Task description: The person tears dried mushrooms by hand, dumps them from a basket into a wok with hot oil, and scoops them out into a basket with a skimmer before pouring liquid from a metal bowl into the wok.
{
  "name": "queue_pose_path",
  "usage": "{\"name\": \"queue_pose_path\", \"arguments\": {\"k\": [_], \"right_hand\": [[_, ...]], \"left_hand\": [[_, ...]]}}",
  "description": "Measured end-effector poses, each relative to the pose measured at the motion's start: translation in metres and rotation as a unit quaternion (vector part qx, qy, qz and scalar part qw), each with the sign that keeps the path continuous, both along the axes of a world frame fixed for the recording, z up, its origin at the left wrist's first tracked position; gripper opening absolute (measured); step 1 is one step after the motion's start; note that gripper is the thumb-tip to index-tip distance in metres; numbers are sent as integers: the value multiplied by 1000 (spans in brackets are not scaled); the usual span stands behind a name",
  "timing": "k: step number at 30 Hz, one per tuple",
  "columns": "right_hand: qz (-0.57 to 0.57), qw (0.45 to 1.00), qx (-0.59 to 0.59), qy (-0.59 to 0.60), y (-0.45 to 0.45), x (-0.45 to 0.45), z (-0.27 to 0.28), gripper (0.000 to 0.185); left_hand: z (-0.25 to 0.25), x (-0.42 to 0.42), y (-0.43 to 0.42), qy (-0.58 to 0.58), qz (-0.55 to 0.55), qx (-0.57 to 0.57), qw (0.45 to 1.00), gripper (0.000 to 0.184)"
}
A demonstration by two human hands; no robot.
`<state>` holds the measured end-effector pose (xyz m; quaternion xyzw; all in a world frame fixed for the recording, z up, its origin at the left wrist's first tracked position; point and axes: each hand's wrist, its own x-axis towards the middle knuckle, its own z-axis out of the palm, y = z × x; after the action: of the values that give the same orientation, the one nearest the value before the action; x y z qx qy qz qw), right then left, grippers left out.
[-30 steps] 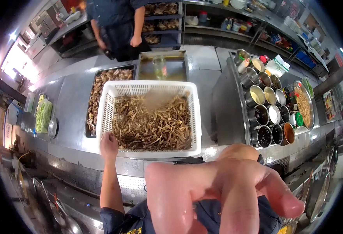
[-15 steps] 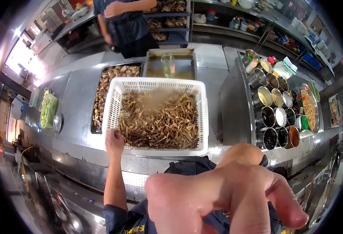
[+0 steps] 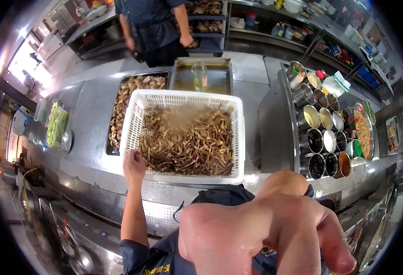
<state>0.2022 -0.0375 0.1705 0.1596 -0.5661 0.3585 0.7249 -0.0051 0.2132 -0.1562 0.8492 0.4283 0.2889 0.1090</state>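
Observation:
A white plastic basket (image 3: 183, 178) with slotted walls stands on the steel counter, holding a heap of brown, dried-looking strips (image 3: 192, 146). My left hand (image 3: 134, 165) is closed on its near left corner, thumb curled over the rim. Close to the camera, my right hand (image 3: 261, 229) looms large over the lower part of the view. Its fingers are bent but spread apart, with nothing visible in them; some fingertips are cut off by the frame's bottom edge. A blurred smudge covers part of the heap's far side.
Behind the basket lie a tray of brown chunks (image 3: 139, 85) and a tray of liquid (image 3: 217, 87) with a glass jar (image 3: 200, 75). Metal seasoning pots (image 3: 315, 140) crowd the right. A green-filled tub (image 3: 57, 127) sits left. Across the counter stands another person (image 3: 151, 27).
The person across the counter has lowered a raised arm to their side. My right hand has shifted slightly down and right. My left hand stays on the basket's corner.

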Motion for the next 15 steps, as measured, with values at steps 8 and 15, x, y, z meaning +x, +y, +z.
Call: {"name": "queue_pose_path", "arguments": {"k": [8, 15], "right_hand": [[-5, 1000, 13, 12, 2, -5, -1, 55], [-9, 1000, 18, 21, 3, -7, 0, 53]], "left_hand": [[-3, 0, 2, 4, 12, -7, 1000, 12], [-4, -2, 1, 14, 24, -36, 999, 14]]}}
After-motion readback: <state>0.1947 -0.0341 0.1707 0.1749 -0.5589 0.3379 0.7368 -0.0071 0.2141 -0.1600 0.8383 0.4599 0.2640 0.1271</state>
